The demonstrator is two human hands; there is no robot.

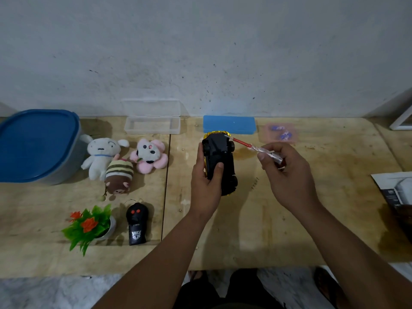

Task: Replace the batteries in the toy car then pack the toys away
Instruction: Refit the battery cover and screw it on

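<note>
My left hand (206, 175) grips the toy car (219, 162) upside down above the desk (289, 219); my right hand (287, 172) pinches the screwdriver (252, 146) at its underside. Light, rigid plastic, probably slippery: hold its flanks.

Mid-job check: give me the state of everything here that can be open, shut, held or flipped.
toy car: upside down, held by left hand
screwdriver: pinched by right hand, tip at the car's underside
blue tub: lid on
clear case: open
blue case: closed
remote: lying untouched
</note>
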